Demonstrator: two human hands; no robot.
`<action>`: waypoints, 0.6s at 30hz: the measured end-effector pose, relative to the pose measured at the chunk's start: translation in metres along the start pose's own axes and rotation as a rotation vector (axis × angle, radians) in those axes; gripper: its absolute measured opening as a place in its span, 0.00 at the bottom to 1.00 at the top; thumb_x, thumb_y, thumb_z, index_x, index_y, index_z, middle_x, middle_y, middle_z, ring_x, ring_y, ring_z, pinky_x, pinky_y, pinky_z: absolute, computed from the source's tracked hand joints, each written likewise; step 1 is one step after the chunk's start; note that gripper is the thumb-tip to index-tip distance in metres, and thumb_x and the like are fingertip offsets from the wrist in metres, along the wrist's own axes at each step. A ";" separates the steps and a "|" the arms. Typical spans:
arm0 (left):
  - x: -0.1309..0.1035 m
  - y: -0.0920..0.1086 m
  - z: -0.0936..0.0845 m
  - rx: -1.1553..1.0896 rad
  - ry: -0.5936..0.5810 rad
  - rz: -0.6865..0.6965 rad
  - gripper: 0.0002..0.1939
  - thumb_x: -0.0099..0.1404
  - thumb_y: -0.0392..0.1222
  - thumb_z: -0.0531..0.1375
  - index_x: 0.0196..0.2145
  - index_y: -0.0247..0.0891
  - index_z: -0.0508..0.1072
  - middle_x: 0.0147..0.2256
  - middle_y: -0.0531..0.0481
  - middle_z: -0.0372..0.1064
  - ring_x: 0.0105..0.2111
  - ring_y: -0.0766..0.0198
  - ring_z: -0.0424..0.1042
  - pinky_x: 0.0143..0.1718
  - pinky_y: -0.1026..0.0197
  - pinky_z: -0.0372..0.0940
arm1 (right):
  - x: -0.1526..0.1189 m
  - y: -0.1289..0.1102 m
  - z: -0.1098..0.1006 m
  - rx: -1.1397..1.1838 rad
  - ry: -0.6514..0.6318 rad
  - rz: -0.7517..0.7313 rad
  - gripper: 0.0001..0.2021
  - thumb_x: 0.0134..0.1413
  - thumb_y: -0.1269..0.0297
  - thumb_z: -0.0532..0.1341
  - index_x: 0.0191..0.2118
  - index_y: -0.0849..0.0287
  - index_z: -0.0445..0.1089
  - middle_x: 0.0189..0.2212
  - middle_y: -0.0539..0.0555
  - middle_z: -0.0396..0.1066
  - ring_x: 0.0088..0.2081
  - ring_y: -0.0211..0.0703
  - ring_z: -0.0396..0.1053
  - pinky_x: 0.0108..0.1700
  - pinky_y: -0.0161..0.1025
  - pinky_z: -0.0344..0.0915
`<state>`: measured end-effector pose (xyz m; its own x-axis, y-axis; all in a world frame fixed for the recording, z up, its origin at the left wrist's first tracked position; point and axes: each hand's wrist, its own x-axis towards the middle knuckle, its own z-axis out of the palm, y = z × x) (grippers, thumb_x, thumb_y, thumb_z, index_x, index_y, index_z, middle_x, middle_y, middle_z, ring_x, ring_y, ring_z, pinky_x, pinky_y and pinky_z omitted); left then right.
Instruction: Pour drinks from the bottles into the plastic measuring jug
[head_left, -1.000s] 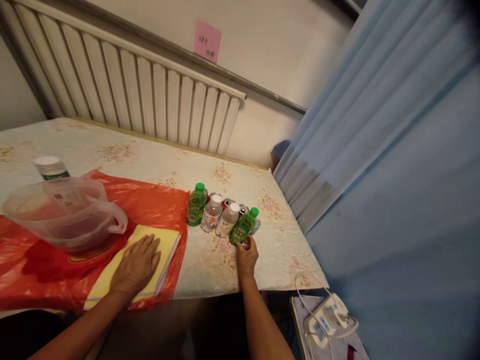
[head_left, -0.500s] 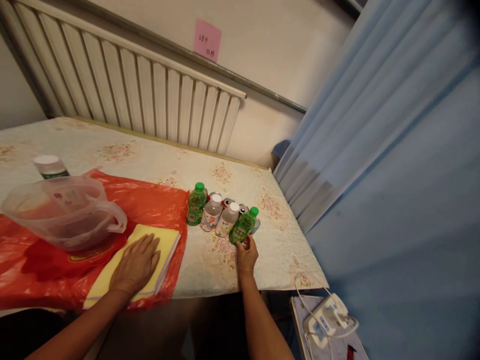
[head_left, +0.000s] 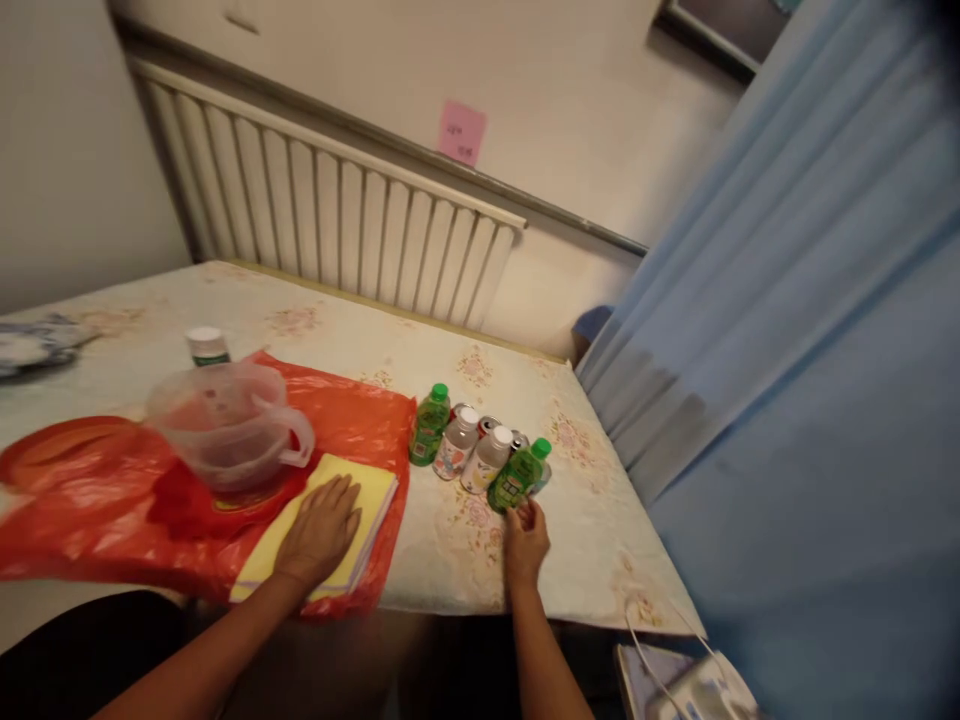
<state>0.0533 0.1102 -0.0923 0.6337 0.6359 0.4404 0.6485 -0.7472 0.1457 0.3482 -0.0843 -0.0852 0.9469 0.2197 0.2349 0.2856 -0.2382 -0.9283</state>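
Note:
My left hand (head_left: 322, 530) lies flat, fingers stretched out, on a folded yellow cloth (head_left: 375, 490). My right hand (head_left: 526, 550) has its fingers curled at the base of a green bottle (head_left: 516, 480) with a green cap, which leans slightly right. To the left of that bottle, a bottle with a white cap (head_left: 486, 462), another white-capped bottle (head_left: 454, 446) and a second green bottle (head_left: 430, 428) stand in a row. Several drink cans (head_left: 489, 425) are behind them, mostly hidden.
A clear plastic jug (head_left: 240, 440) stands on a red plastic bag (head_left: 345, 410) at the left. Behind it is a white-lidded container (head_left: 208, 345). A blue curtain (head_left: 750, 350) hangs at the right, above a white power strip (head_left: 705, 690). A radiator (head_left: 337, 220) lines the wall.
The view has turned left, so everything sits further right and lower. My left hand still rests on the cloth, and my right hand stays at the green bottle's base.

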 end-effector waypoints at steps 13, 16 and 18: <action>-0.014 0.005 -0.009 -0.247 0.049 -0.105 0.15 0.65 0.35 0.53 0.47 0.37 0.74 0.53 0.39 0.70 0.57 0.50 0.65 0.60 0.41 0.60 | -0.052 -0.087 0.003 0.056 -0.433 -0.058 0.21 0.46 0.46 0.62 0.39 0.59 0.71 0.23 0.51 0.72 0.24 0.46 0.69 0.28 0.40 0.67; -0.012 0.004 -0.019 -0.348 -0.045 -0.051 0.17 0.60 0.31 0.54 0.45 0.38 0.74 0.54 0.40 0.70 0.57 0.49 0.64 0.60 0.41 0.60 | -0.052 -0.152 0.034 0.078 -0.600 -0.233 0.16 0.50 0.49 0.61 0.38 0.57 0.72 0.24 0.52 0.72 0.23 0.45 0.68 0.28 0.41 0.67; -0.010 0.002 -0.027 -0.446 -0.089 0.010 0.19 0.58 0.30 0.54 0.46 0.39 0.73 0.53 0.41 0.70 0.55 0.50 0.67 0.60 0.42 0.61 | -0.052 -0.198 0.059 0.071 -0.722 -0.332 0.15 0.52 0.50 0.61 0.37 0.56 0.72 0.25 0.52 0.72 0.23 0.45 0.68 0.27 0.41 0.67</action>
<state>0.0370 0.0977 -0.0725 0.6856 0.6278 0.3685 0.4095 -0.7511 0.5179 0.2332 0.0076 0.0696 0.4775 0.8329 0.2799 0.5024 0.0026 -0.8646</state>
